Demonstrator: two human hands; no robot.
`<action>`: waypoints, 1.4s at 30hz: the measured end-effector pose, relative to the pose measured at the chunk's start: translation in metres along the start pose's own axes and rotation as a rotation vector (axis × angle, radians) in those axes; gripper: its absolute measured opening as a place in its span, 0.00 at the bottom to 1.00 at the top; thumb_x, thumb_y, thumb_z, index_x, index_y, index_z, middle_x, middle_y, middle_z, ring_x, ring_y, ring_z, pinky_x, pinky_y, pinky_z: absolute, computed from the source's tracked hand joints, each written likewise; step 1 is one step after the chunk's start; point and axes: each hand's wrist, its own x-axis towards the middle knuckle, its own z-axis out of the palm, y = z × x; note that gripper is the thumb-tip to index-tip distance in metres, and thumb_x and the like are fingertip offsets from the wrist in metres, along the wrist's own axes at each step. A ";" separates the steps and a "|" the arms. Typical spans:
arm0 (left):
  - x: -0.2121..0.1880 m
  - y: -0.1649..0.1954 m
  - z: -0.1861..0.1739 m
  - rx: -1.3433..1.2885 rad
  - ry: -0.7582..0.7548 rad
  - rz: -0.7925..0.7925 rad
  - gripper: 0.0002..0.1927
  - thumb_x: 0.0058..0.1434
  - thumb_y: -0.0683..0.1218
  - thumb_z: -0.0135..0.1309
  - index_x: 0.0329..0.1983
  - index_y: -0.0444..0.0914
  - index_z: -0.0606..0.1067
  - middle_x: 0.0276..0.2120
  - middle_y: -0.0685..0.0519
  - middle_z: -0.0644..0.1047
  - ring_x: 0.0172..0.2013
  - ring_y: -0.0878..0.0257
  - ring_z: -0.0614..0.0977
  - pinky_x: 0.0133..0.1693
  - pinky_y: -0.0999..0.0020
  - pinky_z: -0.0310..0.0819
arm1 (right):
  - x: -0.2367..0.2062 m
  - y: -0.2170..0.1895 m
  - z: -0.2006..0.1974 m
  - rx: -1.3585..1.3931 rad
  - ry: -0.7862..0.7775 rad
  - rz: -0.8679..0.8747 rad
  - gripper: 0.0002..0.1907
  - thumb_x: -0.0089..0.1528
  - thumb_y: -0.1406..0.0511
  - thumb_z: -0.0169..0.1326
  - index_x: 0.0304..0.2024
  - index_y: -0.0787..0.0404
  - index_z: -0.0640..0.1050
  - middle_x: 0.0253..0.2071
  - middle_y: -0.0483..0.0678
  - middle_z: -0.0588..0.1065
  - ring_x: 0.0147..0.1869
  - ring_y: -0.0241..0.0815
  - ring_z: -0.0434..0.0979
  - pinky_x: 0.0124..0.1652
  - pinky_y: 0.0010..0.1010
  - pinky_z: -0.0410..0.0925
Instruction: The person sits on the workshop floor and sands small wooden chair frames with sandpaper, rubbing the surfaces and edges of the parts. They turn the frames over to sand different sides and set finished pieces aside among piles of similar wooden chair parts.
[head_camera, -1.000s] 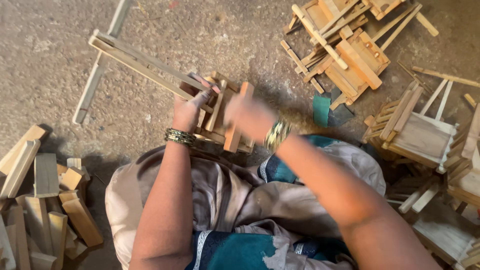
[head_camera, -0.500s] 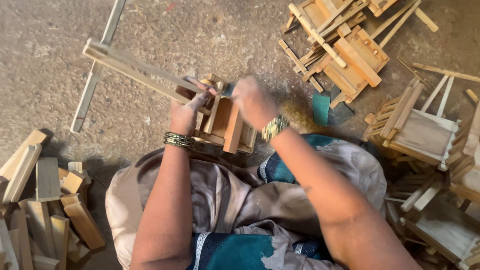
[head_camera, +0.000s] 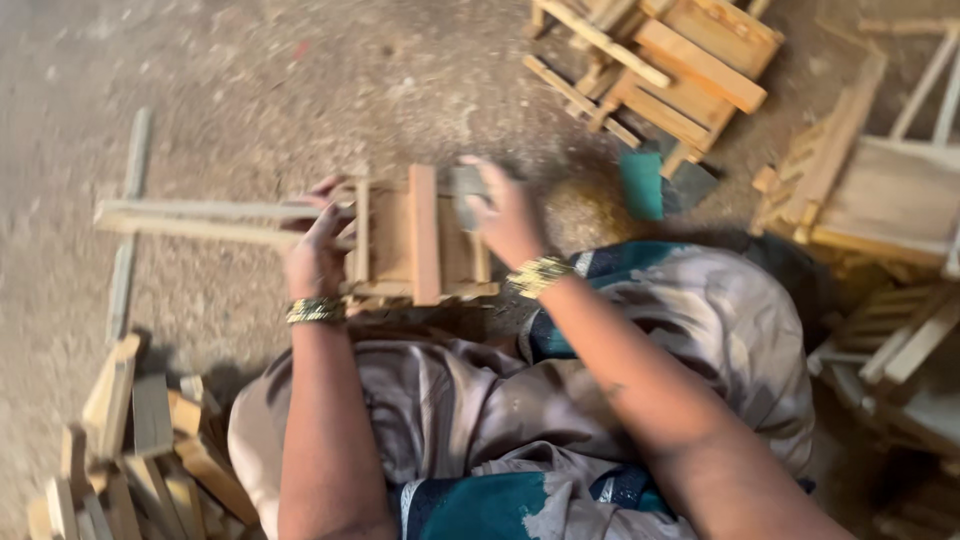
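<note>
head view
left hand (head_camera: 318, 250): fingers closed round the left side of the frame (head_camera: 415, 240), gold bangle at the wrist
right hand (head_camera: 505, 215): on the frame's right top corner, curled over a small grey block (head_camera: 466, 185); picture blurred
frame: small slatted wood piece held above the lap, over the floor (head_camera: 250, 90)
long sticks (head_camera: 200, 218): jut left from the frame
offcuts (head_camera: 130, 440): piled lower left
finished frames (head_camera: 670, 60): heaped upper right
</note>
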 end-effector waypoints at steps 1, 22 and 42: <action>-0.001 0.003 -0.002 0.005 -0.018 -0.005 0.07 0.64 0.31 0.49 0.38 0.36 0.70 0.64 0.43 0.72 0.46 0.54 0.83 0.45 0.57 0.86 | 0.003 0.002 0.013 -0.186 -0.030 0.140 0.23 0.61 0.69 0.56 0.60 0.54 0.78 0.21 0.51 0.73 0.22 0.44 0.73 0.26 0.35 0.66; -0.013 -0.011 0.009 0.021 -0.040 -0.052 0.06 0.67 0.33 0.52 0.41 0.35 0.71 0.56 0.35 0.78 0.46 0.52 0.85 0.46 0.56 0.85 | -0.021 -0.022 0.021 -0.230 0.203 -0.065 0.18 0.63 0.69 0.57 0.57 0.59 0.80 0.38 0.56 0.82 0.32 0.46 0.83 0.32 0.36 0.73; -0.009 -0.023 0.019 0.015 0.037 -0.015 0.06 0.66 0.31 0.53 0.41 0.34 0.72 0.46 0.38 0.80 0.47 0.54 0.85 0.48 0.58 0.84 | -0.077 -0.035 0.007 -0.260 0.084 -0.480 0.26 0.67 0.75 0.48 0.68 0.54 0.72 0.51 0.50 0.80 0.42 0.44 0.84 0.42 0.31 0.77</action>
